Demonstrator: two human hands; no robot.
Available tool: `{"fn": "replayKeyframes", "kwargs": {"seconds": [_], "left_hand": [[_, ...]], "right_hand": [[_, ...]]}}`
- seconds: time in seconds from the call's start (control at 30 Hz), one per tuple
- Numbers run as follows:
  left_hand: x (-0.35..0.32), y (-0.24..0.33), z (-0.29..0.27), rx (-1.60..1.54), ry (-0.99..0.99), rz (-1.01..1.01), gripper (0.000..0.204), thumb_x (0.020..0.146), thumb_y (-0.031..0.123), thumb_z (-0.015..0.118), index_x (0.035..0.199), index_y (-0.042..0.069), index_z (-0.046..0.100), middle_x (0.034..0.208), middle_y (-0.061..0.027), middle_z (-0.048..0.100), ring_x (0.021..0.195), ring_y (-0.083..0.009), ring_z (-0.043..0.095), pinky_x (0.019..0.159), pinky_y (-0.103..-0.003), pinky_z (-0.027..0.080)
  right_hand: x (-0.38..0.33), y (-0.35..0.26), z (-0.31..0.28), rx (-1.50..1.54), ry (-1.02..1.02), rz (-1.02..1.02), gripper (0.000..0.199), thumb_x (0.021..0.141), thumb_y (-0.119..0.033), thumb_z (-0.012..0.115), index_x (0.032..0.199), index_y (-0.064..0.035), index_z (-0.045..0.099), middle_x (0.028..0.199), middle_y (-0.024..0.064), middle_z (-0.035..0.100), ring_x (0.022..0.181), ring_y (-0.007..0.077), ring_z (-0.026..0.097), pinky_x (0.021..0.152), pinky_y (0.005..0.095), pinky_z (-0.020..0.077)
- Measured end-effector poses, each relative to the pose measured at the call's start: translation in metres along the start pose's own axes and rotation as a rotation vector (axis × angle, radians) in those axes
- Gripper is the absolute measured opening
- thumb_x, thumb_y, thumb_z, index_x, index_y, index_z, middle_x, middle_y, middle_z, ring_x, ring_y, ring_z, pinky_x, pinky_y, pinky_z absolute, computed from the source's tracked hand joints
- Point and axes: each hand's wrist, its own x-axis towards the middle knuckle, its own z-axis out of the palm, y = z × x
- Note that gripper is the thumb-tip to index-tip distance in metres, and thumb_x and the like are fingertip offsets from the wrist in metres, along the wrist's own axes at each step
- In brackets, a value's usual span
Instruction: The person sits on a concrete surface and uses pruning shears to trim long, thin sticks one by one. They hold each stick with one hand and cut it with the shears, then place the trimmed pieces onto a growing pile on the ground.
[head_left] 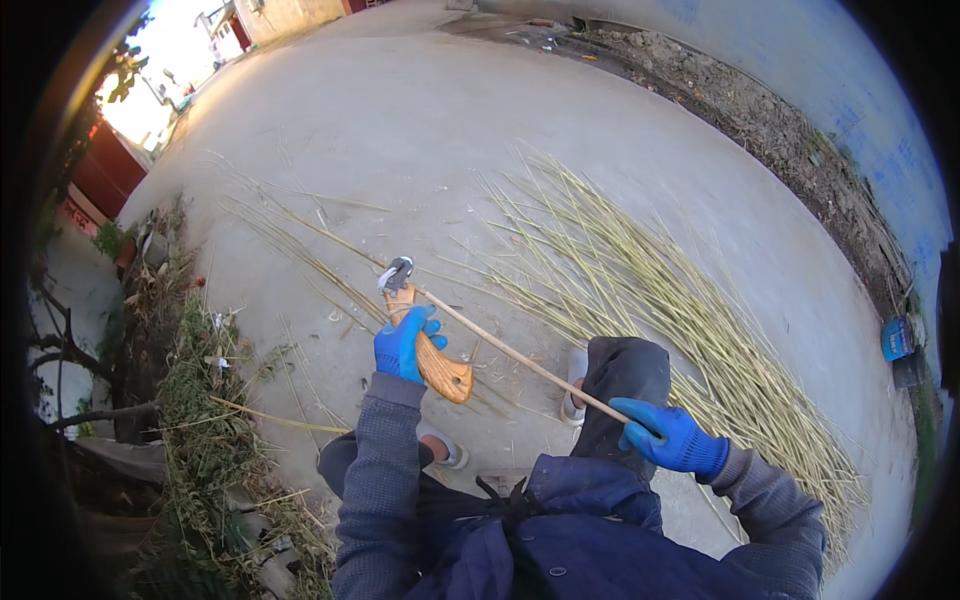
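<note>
My left hand (403, 346), in a blue glove, is closed around a curved wooden tool handle (447, 376) with a grey metal head (396, 273) at its top. My right hand (672, 436), gloved in blue too, grips the near end of a thin peeled-looking stick (525, 360). The stick slants up and left from that hand to the metal head, where it touches or passes through; which one, I cannot tell. Beyond the head, a stalk continues toward the upper left. A large spread of green-yellow stalks (660, 290) lies on the ground to my right.
Several thinner stalks (318, 262) lie ahead of the left hand. Cut greenery (205, 430) piles along the left edge. My knees and shoes (575, 385) are just below the stick. A blue bucket (898, 340) stands at the far right by a pale wall (800, 70).
</note>
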Motion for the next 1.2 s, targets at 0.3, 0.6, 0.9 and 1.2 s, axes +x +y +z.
{"fn": "replayKeyframes", "kwargs": {"seconds": [0.3,0.6,0.9,1.2], "left_hand": [[-0.057,-0.025,0.020,-0.017,-0.121,-0.175,0.033,0.088,0.018,0.071,0.112,-0.004,0.065,0.091,-0.0143,0.068,0.072,-0.0217,0.067,0.058,-0.032,0.057],[0.056,0.044,-0.100,0.030,0.122,0.042,0.040,0.087,0.021,0.070,0.120,0.000,0.060,0.105,-0.0098,0.067,0.089,-0.0171,0.062,0.074,-0.034,0.054],[-0.038,-0.006,-0.017,-0.018,-0.099,-0.098,0.041,0.095,0.027,0.064,0.123,-0.002,0.058,0.105,-0.0129,0.068,0.080,-0.0191,0.065,0.061,-0.033,0.057],[-0.002,0.009,-0.092,-0.074,0.052,0.035,0.040,0.091,0.026,0.068,0.122,0.002,0.061,0.111,-0.0105,0.067,0.089,-0.0184,0.064,0.072,-0.035,0.055]], "right_hand": [[0.163,-0.022,0.091,-0.298,0.219,-0.309,0.019,0.096,-0.024,0.056,0.094,-0.0048,0.053,0.066,0.0193,0.059,0.058,0.0377,0.061,0.054,0.0469,0.0482],[-0.107,0.026,0.007,-0.393,0.050,-0.154,0.020,0.088,-0.014,0.064,0.107,-0.0085,0.066,0.058,0.0105,0.056,0.049,0.0302,0.059,0.050,0.0399,0.0473],[0.082,-0.020,0.041,0.091,-0.200,-0.017,0.034,0.097,-0.027,0.057,0.124,-0.0061,0.059,0.077,0.0159,0.068,0.073,0.0283,0.070,0.070,0.0391,0.0556],[0.071,-0.001,0.095,-0.122,-0.099,-0.327,0.021,0.094,-0.021,0.059,0.107,-0.0056,0.061,0.068,0.0201,0.061,0.060,0.0367,0.063,0.055,0.0450,0.0496]]}}
